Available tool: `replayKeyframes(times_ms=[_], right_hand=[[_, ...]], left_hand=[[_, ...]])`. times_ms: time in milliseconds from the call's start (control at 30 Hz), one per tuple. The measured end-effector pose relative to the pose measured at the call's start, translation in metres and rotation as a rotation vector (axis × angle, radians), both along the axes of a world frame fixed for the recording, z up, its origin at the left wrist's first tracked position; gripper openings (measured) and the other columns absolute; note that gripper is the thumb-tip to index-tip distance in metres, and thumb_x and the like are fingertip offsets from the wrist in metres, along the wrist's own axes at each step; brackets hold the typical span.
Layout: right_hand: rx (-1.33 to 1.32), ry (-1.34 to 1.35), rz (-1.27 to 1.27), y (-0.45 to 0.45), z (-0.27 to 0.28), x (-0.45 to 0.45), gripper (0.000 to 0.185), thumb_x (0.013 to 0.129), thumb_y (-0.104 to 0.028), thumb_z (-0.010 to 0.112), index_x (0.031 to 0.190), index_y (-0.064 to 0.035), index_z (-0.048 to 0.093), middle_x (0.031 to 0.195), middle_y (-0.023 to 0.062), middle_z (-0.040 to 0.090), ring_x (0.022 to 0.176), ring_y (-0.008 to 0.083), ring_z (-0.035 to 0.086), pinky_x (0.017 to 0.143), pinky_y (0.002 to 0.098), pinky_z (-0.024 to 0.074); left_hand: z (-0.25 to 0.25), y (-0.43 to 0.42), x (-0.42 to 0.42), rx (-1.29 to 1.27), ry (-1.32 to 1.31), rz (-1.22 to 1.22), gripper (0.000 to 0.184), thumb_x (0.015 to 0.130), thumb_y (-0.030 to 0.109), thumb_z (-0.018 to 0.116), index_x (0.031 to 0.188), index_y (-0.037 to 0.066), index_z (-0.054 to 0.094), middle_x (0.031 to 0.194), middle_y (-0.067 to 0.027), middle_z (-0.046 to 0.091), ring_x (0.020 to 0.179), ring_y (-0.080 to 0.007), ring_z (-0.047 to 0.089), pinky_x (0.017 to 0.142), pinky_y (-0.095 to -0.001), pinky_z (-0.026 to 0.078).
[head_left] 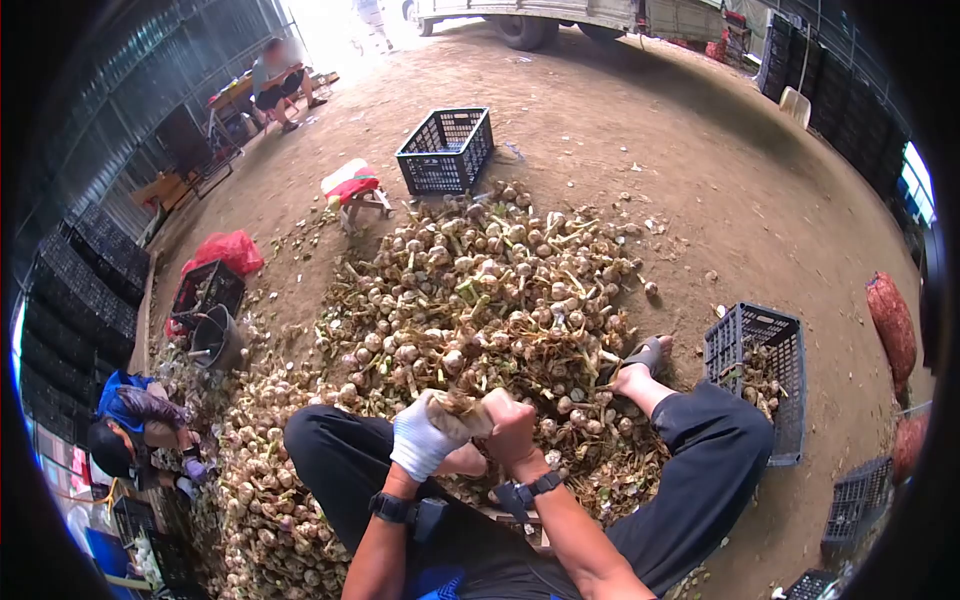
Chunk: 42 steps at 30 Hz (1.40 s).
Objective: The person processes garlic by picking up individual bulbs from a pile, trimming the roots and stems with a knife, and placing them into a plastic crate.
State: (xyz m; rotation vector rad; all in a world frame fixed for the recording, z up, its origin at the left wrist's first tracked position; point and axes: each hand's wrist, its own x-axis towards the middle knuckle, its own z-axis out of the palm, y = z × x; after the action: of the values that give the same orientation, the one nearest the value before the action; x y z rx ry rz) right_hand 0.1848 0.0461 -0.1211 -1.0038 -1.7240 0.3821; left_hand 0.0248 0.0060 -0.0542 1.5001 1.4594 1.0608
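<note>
My left hand, in a white knitted glove, is closed around a garlic bulb whose dry brown roots and husk show at the top. My bare right hand is curled into a fist right beside it, close against the bulb; whatever is inside its fingers is hidden. Both hands are above my lap, between my spread knees. Around and in front of them spreads a large heap of garlic bulbs with dried stalks.
A black plastic crate stands behind the heap. Another crate at my right contains some garlic. A low stool, a bucket and a crouching co-worker are at left. Red mesh sacks stand far right; a truck is behind.
</note>
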Motion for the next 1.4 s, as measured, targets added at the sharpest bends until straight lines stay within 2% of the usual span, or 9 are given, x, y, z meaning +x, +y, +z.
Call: replayKeyframes(times_ms=[100, 200, 300, 600, 767, 900, 1000, 1167, 1400], right_hand=[[-0.335, -0.080, -0.315, 0.011, -0.079, 0.036, 0.019, 0.082, -0.016, 0.064, 0.068, -0.0033, 0.057, 0.066, 0.0184, 0.058, 0.062, 0.0391, 0.059, 0.053, 0.0433, 0.0455], [-0.343, 0.082, -0.435, 0.018, -0.068, 0.048, 0.015, 0.080, -0.010, 0.068, 0.071, -0.0024, 0.059, 0.065, 0.0176, 0.056, 0.053, 0.0327, 0.054, 0.053, 0.0420, 0.0442], [-0.599, 0.560, -0.166, 0.020, -0.050, 0.032, 0.016, 0.087, -0.011, 0.069, 0.075, -0.0023, 0.063, 0.067, 0.0022, 0.062, 0.054, 0.0088, 0.057, 0.047, 0.0279, 0.0494], [-1.222, 1.399, 0.612, -0.022, 0.032, -0.015, 0.012, 0.093, -0.015, 0.069, 0.094, -0.0032, 0.066, 0.072, 0.0002, 0.064, 0.059, 0.0096, 0.060, 0.053, 0.0239, 0.0484], [-1.118, 1.260, 0.521, -0.016, 0.065, 0.005, 0.012, 0.091, -0.015, 0.070, 0.093, -0.0037, 0.067, 0.073, 0.0016, 0.065, 0.060, 0.0118, 0.063, 0.057, 0.0275, 0.0543], [-0.951, 1.135, 0.452, -0.008, 0.057, 0.013, 0.010, 0.090, -0.011, 0.072, 0.093, -0.0023, 0.067, 0.075, 0.0003, 0.064, 0.064, 0.0096, 0.062, 0.058, 0.0274, 0.0551], [-0.881, 0.979, 0.385, -0.008, 0.060, 0.017, 0.008, 0.090, -0.007, 0.071, 0.095, -0.0016, 0.068, 0.081, 0.0009, 0.066, 0.070, 0.0091, 0.062, 0.062, 0.0273, 0.0561], [-0.594, 0.635, 0.267, -0.008, 0.053, 0.011, 0.013, 0.091, -0.010, 0.069, 0.086, 0.0019, 0.068, 0.073, -0.0014, 0.065, 0.061, 0.0061, 0.060, 0.059, 0.0238, 0.0513], [-0.272, 0.195, 0.150, -0.007, 0.036, 0.004, 0.011, 0.074, -0.004, 0.068, 0.078, 0.0004, 0.059, 0.077, 0.0150, 0.055, 0.068, 0.0309, 0.057, 0.060, 0.0371, 0.0463]], left_hand=[[0.024, -0.009, 0.013, 0.153, 0.067, -0.008, 0.039, 0.068, 0.016, 0.082, 0.098, 0.001, 0.062, 0.083, -0.0060, 0.070, 0.074, -0.0138, 0.068, 0.070, -0.0280, 0.056], [0.013, -0.005, 0.016, 0.039, 0.060, 0.123, 0.039, 0.071, 0.014, 0.082, 0.102, 0.001, 0.061, 0.086, -0.0076, 0.071, 0.075, -0.0147, 0.069, 0.071, -0.0289, 0.056], [0.014, 0.000, 0.020, 0.039, 0.018, 0.068, 0.043, 0.075, 0.006, 0.080, 0.112, 0.000, 0.058, 0.088, -0.0042, 0.070, 0.081, -0.0100, 0.065, 0.075, -0.0269, 0.055], [0.008, 0.000, 0.018, 0.050, -0.465, 0.030, 0.058, 0.081, 0.019, 0.079, 0.129, 0.004, 0.052, 0.102, -0.0006, 0.063, 0.086, -0.0106, 0.061, 0.077, -0.0246, 0.053], [0.033, 0.002, 0.020, 0.111, -0.439, 0.096, 0.061, 0.074, 0.004, 0.077, 0.130, 0.005, 0.051, 0.107, -0.0042, 0.061, 0.098, -0.0133, 0.060, 0.084, -0.0287, 0.053], [0.035, 0.007, 0.016, 0.422, 0.366, 0.076, 0.042, 0.070, -0.002, 0.075, 0.110, 0.005, 0.063, 0.106, -0.0104, 0.062, 0.096, -0.0248, 0.064, 0.085, -0.0347, 0.054], [0.028, 0.007, 0.018, 0.370, 0.471, 0.021, 0.035, 0.071, 0.004, 0.076, 0.104, 0.008, 0.066, 0.103, -0.0133, 0.062, 0.091, -0.0314, 0.065, 0.079, -0.0382, 0.054], [0.012, 0.009, 0.011, 0.323, 0.306, 0.172, 0.025, 0.074, 0.005, 0.075, 0.098, 0.005, 0.067, 0.090, -0.0126, 0.064, 0.080, -0.0294, 0.066, 0.074, -0.0350, 0.054], [-0.007, 0.006, 0.004, 0.091, 0.013, 0.175, 0.024, 0.078, 0.004, 0.074, 0.100, 0.001, 0.068, 0.090, -0.0114, 0.068, 0.082, -0.0204, 0.067, 0.075, -0.0306, 0.053]])
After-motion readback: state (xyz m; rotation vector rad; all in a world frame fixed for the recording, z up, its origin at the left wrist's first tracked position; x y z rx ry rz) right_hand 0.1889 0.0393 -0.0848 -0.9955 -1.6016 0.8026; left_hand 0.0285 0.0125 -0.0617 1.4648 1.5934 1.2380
